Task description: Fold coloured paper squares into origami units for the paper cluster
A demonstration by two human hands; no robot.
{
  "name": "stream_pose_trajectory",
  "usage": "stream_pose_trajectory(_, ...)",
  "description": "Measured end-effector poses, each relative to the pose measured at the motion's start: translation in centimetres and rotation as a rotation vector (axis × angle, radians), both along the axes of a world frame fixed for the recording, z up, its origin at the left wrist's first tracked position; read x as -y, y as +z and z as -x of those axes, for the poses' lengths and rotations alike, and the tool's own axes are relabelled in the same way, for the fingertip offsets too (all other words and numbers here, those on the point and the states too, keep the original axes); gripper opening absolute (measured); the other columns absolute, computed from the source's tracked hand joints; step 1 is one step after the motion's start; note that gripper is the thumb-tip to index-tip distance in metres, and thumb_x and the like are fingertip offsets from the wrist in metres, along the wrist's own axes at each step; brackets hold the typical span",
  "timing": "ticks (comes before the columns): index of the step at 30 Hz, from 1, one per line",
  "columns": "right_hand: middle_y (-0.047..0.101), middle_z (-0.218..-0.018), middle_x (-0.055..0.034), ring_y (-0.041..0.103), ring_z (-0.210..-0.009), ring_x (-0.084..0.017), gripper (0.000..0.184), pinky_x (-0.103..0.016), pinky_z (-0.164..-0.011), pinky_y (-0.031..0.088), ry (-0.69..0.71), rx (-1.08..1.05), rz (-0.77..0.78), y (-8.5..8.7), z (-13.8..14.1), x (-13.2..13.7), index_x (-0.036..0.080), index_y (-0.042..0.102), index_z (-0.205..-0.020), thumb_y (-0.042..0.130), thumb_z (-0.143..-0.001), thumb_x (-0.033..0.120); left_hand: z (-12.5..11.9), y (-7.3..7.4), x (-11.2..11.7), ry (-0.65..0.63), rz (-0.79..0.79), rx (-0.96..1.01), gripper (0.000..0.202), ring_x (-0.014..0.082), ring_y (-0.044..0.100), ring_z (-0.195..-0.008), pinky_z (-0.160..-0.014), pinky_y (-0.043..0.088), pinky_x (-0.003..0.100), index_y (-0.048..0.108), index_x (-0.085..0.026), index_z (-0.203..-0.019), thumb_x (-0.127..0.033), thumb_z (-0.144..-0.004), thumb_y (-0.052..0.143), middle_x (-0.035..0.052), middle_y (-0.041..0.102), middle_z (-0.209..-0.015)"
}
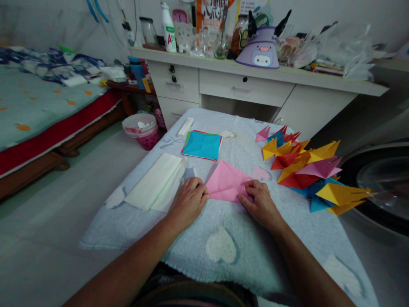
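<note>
A pink sheet of paper (pixel 226 182), folded into a triangle, lies on the pale blue towel (pixel 223 217) that covers the table. My left hand (pixel 188 201) is curled with its fingers pressing on the paper's left corner. At the lower right edge of the paper my right hand (pixel 260 202) pinches the fold with bent fingers. Both forearms reach in from the bottom of the view.
A stack of coloured paper squares (pixel 202 145) with blue on top lies further back. A heap of folded paper figures (pixel 309 172) sits at the right. A white folded cloth (pixel 158 181) lies left. Behind stand a cluttered desk (pixel 255 81), a pink bin (pixel 142 130) and a bed (pixel 38 106).
</note>
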State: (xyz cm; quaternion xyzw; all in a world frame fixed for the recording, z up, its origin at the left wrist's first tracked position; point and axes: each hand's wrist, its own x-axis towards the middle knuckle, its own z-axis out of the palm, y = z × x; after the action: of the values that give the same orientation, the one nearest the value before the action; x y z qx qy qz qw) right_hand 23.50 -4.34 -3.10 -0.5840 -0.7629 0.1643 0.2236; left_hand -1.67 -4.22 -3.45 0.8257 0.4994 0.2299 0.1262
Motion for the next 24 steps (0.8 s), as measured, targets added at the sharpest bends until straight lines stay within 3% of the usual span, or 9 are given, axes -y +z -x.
stream_pose_trajectory(13, 0.063, -0.096, -0.0065, 0.054, -0.093, -0.023, 0.028, -0.040, -0.087, 0.037, -0.063, 0.039, -0.041, -0.38, 0.28, -0.08, 0.019, 0.052, -0.055, 0.068, -0.076, 0.029, -0.07, 0.12, 0.04, 0.022, 0.023, -0.016, 0.006, 0.0213, 0.050, -0.096, -0.087, 0.044, 0.038, 0.057, -0.018, -0.082, -0.019, -0.087, 0.058, 0.0044, 0.052, -0.096)
stream_pose_trajectory(24, 0.061, -0.094, -0.0071, 0.052, -0.089, -0.023, 0.026, -0.038, -0.082, 0.036, -0.151, 0.061, -0.077, -0.85, 0.57, -0.05, 0.019, 0.056, -0.057, 0.063, -0.080, 0.030, -0.42, 0.21, 0.01, 0.049, 0.018, -0.068, 0.009, 0.0223, 0.049, -0.096, -0.088, 0.044, 0.039, 0.057, -0.018, -0.081, -0.018, -0.089, 0.054, 0.0059, 0.053, -0.096)
